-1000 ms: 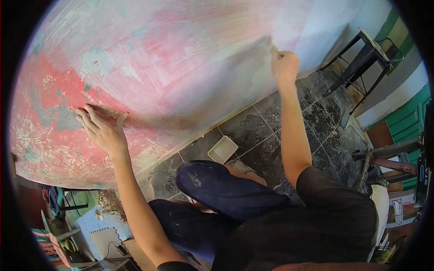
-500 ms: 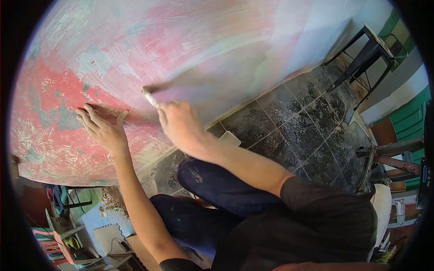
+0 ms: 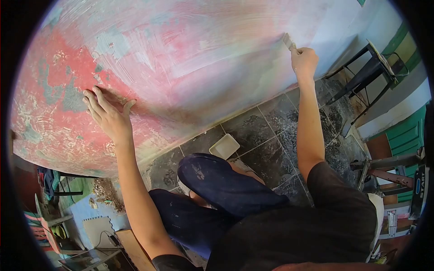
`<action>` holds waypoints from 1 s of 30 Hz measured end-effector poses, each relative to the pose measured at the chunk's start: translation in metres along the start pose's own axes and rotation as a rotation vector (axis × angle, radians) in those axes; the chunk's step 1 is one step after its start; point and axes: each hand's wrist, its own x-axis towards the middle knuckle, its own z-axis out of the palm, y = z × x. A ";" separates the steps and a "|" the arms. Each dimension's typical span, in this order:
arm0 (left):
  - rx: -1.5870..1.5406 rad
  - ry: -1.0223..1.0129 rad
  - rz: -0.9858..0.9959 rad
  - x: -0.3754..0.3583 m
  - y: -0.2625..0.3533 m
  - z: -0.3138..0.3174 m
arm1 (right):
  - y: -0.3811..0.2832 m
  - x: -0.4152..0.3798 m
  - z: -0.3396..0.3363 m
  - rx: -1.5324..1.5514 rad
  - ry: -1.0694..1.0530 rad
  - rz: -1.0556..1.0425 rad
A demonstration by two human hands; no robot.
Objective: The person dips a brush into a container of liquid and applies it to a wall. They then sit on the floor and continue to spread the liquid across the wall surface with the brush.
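My right hand [image 3: 305,63] is closed round the handle of a small, flat paintbrush [image 3: 288,41]. The brush's end meets the wall [image 3: 194,67] toward its whiter right part. Most of the handle is hidden in my fist. On the red, peeling area at the left, my left hand [image 3: 108,118] rests with its fingers apart and holds nothing. Streaky whitish strokes cover the pink surface between the two hands. A small cream-coloured tray [image 3: 224,147] sits on the floor below, just beyond my knee.
Dark, smeared floor tiles [image 3: 257,131] run along the wall's foot. A black metal stool [image 3: 368,67] stands at the upper right. Wooden furniture [image 3: 393,169] is at the right edge. At the lower left are a pink chair [image 3: 43,226] and a grey foam mat [image 3: 97,230].
My right hand has swept the paintbrush far to the right and upward along the wall. The left hand remains on the red area. The tray, partly covered by my arm before, now shows fully.
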 end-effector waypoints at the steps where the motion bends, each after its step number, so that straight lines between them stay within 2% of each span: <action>1: -0.005 0.000 -0.001 0.000 0.000 0.000 | -0.007 -0.004 0.004 0.004 -0.001 -0.001; 3: 0.001 -0.001 -0.003 0.000 0.001 0.000 | -0.033 -0.025 0.022 0.026 -0.009 -0.118; 5: 0.004 -0.004 0.002 0.000 0.002 0.001 | -0.121 -0.082 -0.002 0.115 -0.076 -0.140; 6: 0.008 -0.003 -0.003 0.001 0.003 0.000 | -0.147 -0.102 0.002 0.127 -0.246 -0.203; 8: 0.013 -0.007 -0.001 0.001 0.002 -0.001 | -0.183 -0.147 0.031 0.300 -0.306 -0.308; 9: 0.015 -0.009 -0.004 0.000 0.002 -0.001 | -0.208 -0.166 0.026 0.359 -0.481 -0.270; 10: 0.014 -0.010 -0.007 0.000 0.003 -0.001 | -0.227 -0.185 0.010 0.572 -0.493 -0.251; 11: 0.004 -0.012 -0.003 0.000 0.003 0.000 | -0.237 -0.203 0.018 0.562 -0.495 -0.321; 12: 0.004 -0.008 -0.002 0.000 0.003 -0.001 | -0.245 -0.210 0.019 0.664 -0.406 -0.430; 13: 0.006 -0.003 -0.002 0.001 0.003 -0.001 | -0.241 -0.206 0.019 0.659 -0.400 -0.428; 15: 0.021 0.000 -0.012 0.000 0.001 -0.002 | -0.225 -0.184 0.015 0.597 -0.538 -0.478; 16: 0.025 -0.003 -0.008 0.000 0.000 -0.002 | -0.214 -0.163 0.005 0.555 -0.634 -0.386; 18: 0.021 0.003 -0.009 0.001 0.001 0.000 | -0.170 -0.125 0.019 0.597 -0.442 -0.388; 20: 0.018 0.006 -0.007 0.001 0.001 -0.001 | -0.127 -0.079 0.009 0.432 -0.382 -0.310; 24: 0.014 0.006 -0.003 0.000 0.000 0.000 | -0.042 0.009 -0.009 0.097 -0.239 -0.317; 26: -0.001 0.023 0.003 0.000 -0.001 0.001 | 0.011 0.050 0.003 0.065 -0.042 -0.351; 29: 0.002 0.021 -0.003 0.000 0.000 0.001 | 0.067 0.085 0.001 -0.088 0.009 -0.270; 30: 0.003 0.024 -0.002 0.001 0.000 0.001 | 0.072 0.085 0.002 -0.082 0.040 -0.169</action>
